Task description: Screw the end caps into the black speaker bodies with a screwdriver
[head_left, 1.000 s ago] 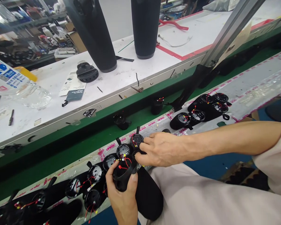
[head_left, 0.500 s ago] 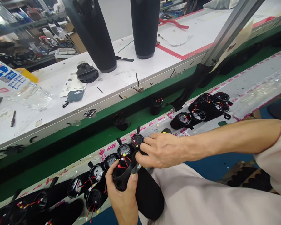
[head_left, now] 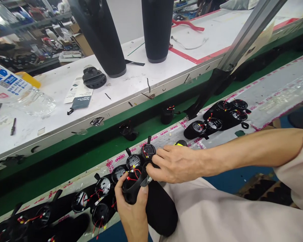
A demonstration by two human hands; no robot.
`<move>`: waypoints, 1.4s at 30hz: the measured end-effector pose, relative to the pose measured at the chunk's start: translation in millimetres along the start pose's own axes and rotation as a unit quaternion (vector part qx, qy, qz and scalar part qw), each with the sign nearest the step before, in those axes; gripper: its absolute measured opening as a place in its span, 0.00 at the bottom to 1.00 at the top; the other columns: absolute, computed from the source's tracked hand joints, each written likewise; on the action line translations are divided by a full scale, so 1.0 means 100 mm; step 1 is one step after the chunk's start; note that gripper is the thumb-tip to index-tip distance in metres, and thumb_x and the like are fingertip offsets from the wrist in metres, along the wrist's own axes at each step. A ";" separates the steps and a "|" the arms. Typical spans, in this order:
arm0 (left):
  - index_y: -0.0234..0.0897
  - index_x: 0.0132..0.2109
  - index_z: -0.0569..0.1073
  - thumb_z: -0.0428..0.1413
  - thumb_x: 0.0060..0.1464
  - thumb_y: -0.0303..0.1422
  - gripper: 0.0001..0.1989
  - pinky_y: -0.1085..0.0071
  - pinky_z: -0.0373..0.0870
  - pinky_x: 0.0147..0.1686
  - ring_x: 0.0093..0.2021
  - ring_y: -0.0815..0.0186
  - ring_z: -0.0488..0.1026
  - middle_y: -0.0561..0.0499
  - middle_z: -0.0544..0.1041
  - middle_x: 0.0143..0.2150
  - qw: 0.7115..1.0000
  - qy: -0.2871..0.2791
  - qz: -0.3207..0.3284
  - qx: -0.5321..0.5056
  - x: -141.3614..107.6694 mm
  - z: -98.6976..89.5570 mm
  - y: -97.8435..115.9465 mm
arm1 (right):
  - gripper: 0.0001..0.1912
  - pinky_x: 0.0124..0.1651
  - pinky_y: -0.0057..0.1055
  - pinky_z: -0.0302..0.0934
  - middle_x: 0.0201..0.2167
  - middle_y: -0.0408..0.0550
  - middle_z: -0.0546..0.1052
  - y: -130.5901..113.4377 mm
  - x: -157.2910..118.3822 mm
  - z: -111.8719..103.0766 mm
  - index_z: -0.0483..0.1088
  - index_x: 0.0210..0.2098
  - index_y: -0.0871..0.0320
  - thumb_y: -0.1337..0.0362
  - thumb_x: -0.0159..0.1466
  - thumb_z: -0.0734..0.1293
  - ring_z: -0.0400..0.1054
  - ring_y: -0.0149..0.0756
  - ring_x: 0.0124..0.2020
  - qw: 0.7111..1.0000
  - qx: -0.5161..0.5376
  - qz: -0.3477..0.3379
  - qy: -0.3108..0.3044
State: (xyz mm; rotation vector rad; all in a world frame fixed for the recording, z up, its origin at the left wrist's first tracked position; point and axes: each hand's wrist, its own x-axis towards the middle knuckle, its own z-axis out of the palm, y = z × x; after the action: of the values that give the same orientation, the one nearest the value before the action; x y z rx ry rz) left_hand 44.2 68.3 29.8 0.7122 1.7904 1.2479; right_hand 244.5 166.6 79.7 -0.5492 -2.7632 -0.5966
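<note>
My left hand [head_left: 133,211] is wrapped round a small black cup-shaped part [head_left: 131,190] with red wires and white and yellow connectors at its open top. Against the right side of that part, my right hand [head_left: 175,163] is closed, its fingertips at the rim of a black cylinder [head_left: 161,211] lying by my lap. What exactly the right fingers pinch is hidden. A small translucent piece [head_left: 146,180] shows between the two hands. Behind them, black cylinders with open ends [head_left: 148,151] and red wires lie side by side.
A white bench [head_left: 131,75] runs across the back, with two upright black cylinders [head_left: 158,33], a clear bottle [head_left: 37,102] and a black cap [head_left: 94,78]. Below it is a green strip [head_left: 91,141]. A metal post [head_left: 249,37] rises at right. More wired cylinders [head_left: 214,124] lie beyond my right forearm.
Both hands keep nearly the same place and grip. The right hand has dipped very slightly, and the black part on the green strip appears shifted a little left.
</note>
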 end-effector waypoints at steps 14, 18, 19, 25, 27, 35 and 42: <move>0.40 0.61 0.77 0.71 0.49 0.46 0.34 0.43 0.68 0.64 0.60 0.43 0.77 0.41 0.80 0.59 0.999 0.021 0.026 0.042 -0.01 0.01 0.01 | 0.08 0.27 0.35 0.55 0.29 0.45 0.73 -0.04 -0.01 -0.02 0.71 0.49 0.60 0.71 0.74 0.61 0.67 0.39 0.27 0.998 0.034 0.006 -0.048; 0.39 0.60 0.76 0.68 0.51 0.48 0.33 0.46 0.72 0.61 0.58 0.44 0.79 0.41 0.81 0.57 0.996 0.035 0.044 0.074 -0.06 0.04 0.08 | 0.10 0.26 0.35 0.55 0.30 0.46 0.74 -0.03 -0.01 -0.04 0.71 0.51 0.59 0.72 0.74 0.61 0.68 0.40 0.27 0.997 0.036 0.001 -0.071; 0.39 0.60 0.76 0.68 0.51 0.48 0.33 0.47 0.73 0.61 0.58 0.44 0.79 0.41 0.81 0.57 0.995 0.035 0.048 0.079 -0.06 0.04 0.08 | 0.10 0.26 0.35 0.55 0.30 0.46 0.74 -0.02 0.00 -0.05 0.71 0.51 0.59 0.72 0.74 0.61 0.68 0.40 0.27 0.997 0.036 -0.001 -0.074; 0.39 0.61 0.76 0.68 0.51 0.49 0.34 0.43 0.70 0.62 0.60 0.41 0.77 0.39 0.80 0.58 0.995 0.021 0.048 0.088 -0.06 0.03 0.08 | 0.07 0.25 0.35 0.48 0.28 0.45 0.73 0.07 0.08 -0.10 0.70 0.47 0.58 0.72 0.75 0.62 0.67 0.38 0.26 0.990 0.065 -0.019 -0.124; 0.40 0.61 0.76 0.68 0.51 0.49 0.33 0.45 0.71 0.61 0.59 0.42 0.78 0.40 0.80 0.58 0.995 0.014 0.046 0.085 -0.06 0.02 0.07 | 0.06 0.25 0.35 0.47 0.28 0.45 0.73 0.11 0.12 -0.11 0.69 0.45 0.57 0.72 0.75 0.62 0.67 0.38 0.26 0.985 0.085 -0.037 -0.144; 0.39 0.62 0.77 0.69 0.52 0.48 0.33 0.47 0.70 0.63 0.60 0.44 0.78 0.40 0.81 0.59 0.997 -0.015 0.046 0.064 -0.04 0.02 0.02 | 0.04 0.24 0.38 0.39 0.27 0.42 0.73 0.20 0.15 -0.08 0.68 0.45 0.58 0.72 0.74 0.65 0.66 0.36 0.23 0.974 0.119 -0.091 -0.172; 0.42 0.63 0.77 0.72 0.53 0.50 0.34 0.48 0.74 0.62 0.59 0.45 0.80 0.41 0.82 0.56 0.999 -0.038 0.023 0.014 0.06 0.00 -0.19 | 0.03 0.23 0.39 0.37 0.25 0.40 0.72 0.17 0.17 -0.05 0.69 0.42 0.58 0.70 0.74 0.67 0.61 0.34 0.19 0.973 0.135 -0.074 -0.170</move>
State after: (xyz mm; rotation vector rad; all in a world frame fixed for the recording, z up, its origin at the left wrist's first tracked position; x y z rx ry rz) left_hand 41.1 66.6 10.1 0.8108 1.7407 1.2124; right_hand 237.3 183.7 95.8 -0.4182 -3.1598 -0.1573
